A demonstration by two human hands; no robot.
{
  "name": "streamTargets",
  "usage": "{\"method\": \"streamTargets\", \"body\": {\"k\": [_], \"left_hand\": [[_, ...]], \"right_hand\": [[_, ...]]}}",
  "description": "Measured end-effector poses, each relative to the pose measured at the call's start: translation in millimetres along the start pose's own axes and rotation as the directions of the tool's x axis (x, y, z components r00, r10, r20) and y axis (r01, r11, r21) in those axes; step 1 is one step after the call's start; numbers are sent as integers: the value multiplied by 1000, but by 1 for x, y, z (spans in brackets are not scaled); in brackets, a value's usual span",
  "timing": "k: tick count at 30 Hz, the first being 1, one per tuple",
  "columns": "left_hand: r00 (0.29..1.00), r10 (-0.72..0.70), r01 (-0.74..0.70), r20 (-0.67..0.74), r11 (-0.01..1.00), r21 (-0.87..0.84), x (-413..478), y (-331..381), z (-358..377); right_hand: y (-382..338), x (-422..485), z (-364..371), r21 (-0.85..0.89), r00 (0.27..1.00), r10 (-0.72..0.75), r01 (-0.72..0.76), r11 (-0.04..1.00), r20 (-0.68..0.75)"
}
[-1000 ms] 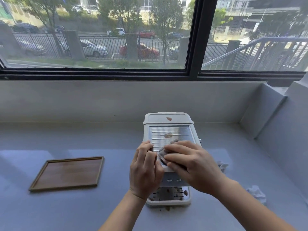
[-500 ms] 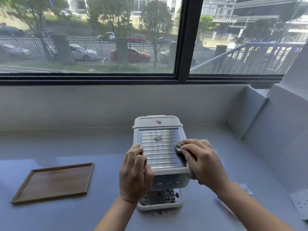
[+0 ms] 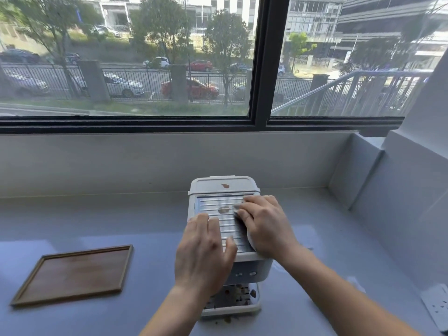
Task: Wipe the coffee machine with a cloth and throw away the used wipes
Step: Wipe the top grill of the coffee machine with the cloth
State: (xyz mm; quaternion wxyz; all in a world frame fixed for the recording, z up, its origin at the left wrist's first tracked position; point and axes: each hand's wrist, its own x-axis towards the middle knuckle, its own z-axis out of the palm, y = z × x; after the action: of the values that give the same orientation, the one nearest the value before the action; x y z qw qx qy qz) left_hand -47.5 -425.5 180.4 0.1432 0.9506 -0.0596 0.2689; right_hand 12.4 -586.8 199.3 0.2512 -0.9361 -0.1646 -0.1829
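A small white coffee machine (image 3: 224,185) stands on the grey counter (image 3: 97,219) below the window. Its ribbed metal top carries a brown stain (image 3: 223,209), and a second brown spot (image 3: 225,186) marks the white lid behind. My right hand (image 3: 264,226) presses a crumpled grey wipe (image 3: 237,209) onto the ribbed top, just right of the stain. Resting on the machine's front left edge is my left hand (image 3: 203,253), fingers spread and holding the body steady. Brown crumbs lie in the drip tray (image 3: 232,301) at the bottom.
A wooden tray (image 3: 72,272) lies on the counter to the left. A white power socket plate (image 3: 436,306) sits at the right edge. The counter ends in a wall under the window and a stepped ledge (image 3: 363,170) on the right.
My right hand has moved the wipe from the front of the ribbed top toward the back, near the stain. The left hand has slid further onto the top. The view has shifted.
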Motion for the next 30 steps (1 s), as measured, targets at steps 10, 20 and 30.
{"method": "streamTargets", "body": {"k": [10,20,30], "left_hand": [[923,362,-356,-128,932,68,-16,16,28],[898,355,-352,-261,934,59,-23,19,42],[902,313,-319,-297,947,28,-20,22,40]], "right_hand": [[17,18,12,-34,991,-9,14,999,132],[19,21,12,-20,993,-42,44,999,111],[23,13,-1,96,960,-194,177,979,202]]}}
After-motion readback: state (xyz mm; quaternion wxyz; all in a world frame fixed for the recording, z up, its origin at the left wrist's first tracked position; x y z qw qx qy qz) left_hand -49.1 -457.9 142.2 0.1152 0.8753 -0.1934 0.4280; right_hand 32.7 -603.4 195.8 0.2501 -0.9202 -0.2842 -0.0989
